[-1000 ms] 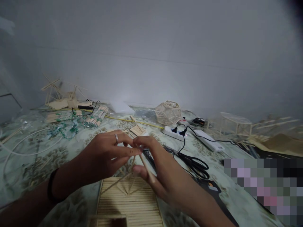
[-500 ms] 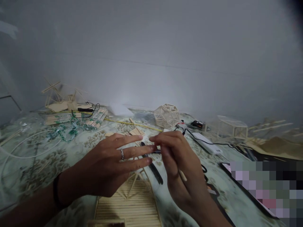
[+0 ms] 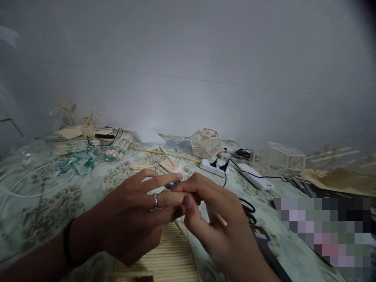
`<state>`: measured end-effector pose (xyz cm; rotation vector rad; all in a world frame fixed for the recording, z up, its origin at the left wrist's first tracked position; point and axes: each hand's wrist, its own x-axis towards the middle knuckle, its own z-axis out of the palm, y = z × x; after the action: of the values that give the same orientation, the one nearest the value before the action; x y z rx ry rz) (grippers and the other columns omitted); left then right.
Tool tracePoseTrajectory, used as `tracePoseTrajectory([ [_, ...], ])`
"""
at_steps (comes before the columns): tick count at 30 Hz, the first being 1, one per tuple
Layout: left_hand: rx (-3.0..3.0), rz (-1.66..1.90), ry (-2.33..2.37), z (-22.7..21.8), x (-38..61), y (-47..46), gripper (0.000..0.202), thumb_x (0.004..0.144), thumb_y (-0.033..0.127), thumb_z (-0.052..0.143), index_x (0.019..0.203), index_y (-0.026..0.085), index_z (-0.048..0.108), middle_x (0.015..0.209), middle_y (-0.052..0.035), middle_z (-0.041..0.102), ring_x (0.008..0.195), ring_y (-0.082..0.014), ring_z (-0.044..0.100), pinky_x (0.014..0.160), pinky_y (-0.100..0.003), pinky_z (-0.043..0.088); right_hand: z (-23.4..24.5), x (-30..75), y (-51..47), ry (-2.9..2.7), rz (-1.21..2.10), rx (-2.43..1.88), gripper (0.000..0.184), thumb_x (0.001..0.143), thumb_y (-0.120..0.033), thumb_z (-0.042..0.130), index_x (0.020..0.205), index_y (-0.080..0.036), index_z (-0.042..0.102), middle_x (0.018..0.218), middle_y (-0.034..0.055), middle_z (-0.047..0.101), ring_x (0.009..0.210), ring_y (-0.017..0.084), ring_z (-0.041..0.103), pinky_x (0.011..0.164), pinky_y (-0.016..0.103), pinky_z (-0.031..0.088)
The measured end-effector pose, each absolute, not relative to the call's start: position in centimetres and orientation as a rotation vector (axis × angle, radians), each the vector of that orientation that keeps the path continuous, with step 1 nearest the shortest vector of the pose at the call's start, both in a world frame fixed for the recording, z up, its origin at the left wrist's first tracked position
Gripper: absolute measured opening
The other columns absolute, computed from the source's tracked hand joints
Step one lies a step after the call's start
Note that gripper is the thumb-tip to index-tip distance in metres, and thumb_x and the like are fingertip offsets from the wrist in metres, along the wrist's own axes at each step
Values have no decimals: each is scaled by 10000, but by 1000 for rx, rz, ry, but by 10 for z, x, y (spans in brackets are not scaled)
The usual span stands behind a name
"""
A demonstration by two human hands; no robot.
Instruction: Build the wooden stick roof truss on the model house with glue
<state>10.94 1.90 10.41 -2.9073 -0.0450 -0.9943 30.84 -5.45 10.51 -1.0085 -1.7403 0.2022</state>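
My left hand (image 3: 135, 215), wearing a ring and a dark wristband, has its fingers stretched out and apart; its thumb is hidden. My right hand (image 3: 217, 223) closes thumb and fingers around the tip of a left-hand finger. A pale sliver shows between the right hand's fingers, but I cannot tell what it is. Below both hands lies a panel of thin wooden sticks laid side by side (image 3: 170, 254), partly covered by them.
A ball-shaped stick frame (image 3: 206, 143) stands near the wall, with a plugged power strip (image 3: 214, 167) before it. Bundled sticks (image 3: 119, 147) and a stick model (image 3: 69, 121) are at left. A box-shaped frame (image 3: 286, 158) and a pixelated area (image 3: 329, 231) are at right.
My right hand has moved left and its fingers have closed on the left hand's fingertip. The dark curved tool on the table is now mostly hidden behind the hands.
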Motion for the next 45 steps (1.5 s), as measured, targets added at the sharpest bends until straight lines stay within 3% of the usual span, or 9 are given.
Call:
tracePoseTrajectory([
  [10,-2895,-966,-54,105,108,18,366,860,46,540,1177,165,680,1246,-85,804,1461,-293,569,1093,-458,495,107,308,-56,-1725,174,-1019,155,894,-104,603,841,-189,721,721,-18,665,623,113,614,569,238,474],
  [23,-2916,-933,-57,104,108,19,412,870,44,532,1247,175,632,1356,-48,773,1507,-275,525,1120,-452,438,107,310,-57,-1742,136,-1026,187,888,-86,583,871,-186,740,733,-19,681,637,111,629,601,238,507],
  [34,-2936,-918,-69,103,107,21,447,886,81,523,1307,203,609,1393,-66,756,1511,-295,528,1053,-462,503,107,313,-54,-1761,142,-1018,199,902,-84,573,891,-170,753,735,-12,679,645,113,623,599,240,484],
  [38,-2974,-916,-48,103,107,21,477,910,87,514,1367,205,580,1424,-75,736,1530,-294,499,1098,-473,489,106,314,-52,-1761,171,-1012,155,935,-117,613,887,-173,750,745,-17,690,657,109,630,622,238,489],
  [45,-2995,-880,-63,104,107,20,452,901,89,520,1332,193,608,1416,-76,739,1509,-299,524,1073,-476,502,105,314,-53,-1759,161,-1017,188,923,-93,593,901,-171,763,729,-25,673,640,102,615,606,235,474],
])
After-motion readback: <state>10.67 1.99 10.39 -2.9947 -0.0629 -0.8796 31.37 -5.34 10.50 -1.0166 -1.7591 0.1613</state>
